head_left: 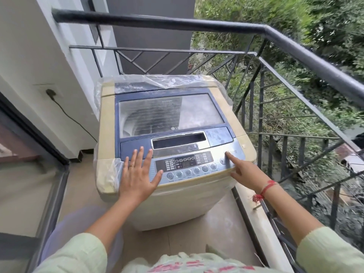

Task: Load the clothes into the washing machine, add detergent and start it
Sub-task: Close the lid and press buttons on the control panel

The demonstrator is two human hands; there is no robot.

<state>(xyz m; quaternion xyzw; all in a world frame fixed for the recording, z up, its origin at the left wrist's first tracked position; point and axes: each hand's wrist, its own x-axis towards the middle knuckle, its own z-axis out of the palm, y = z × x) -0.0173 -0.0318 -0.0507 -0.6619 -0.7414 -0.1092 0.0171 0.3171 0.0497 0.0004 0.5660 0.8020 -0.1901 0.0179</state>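
Left hand (137,174) flat, fingers spread wide, palm resting on front left of washing machine (173,146) top, thumb reaching control panel (189,164); holds nothing. Right hand (244,170) with index finger straight, tip touching button at panel's right end, other fingers curled. Machine stands on balcony floor, lid (169,113) closed, directly ahead of both hands, beside black railing (295,48).
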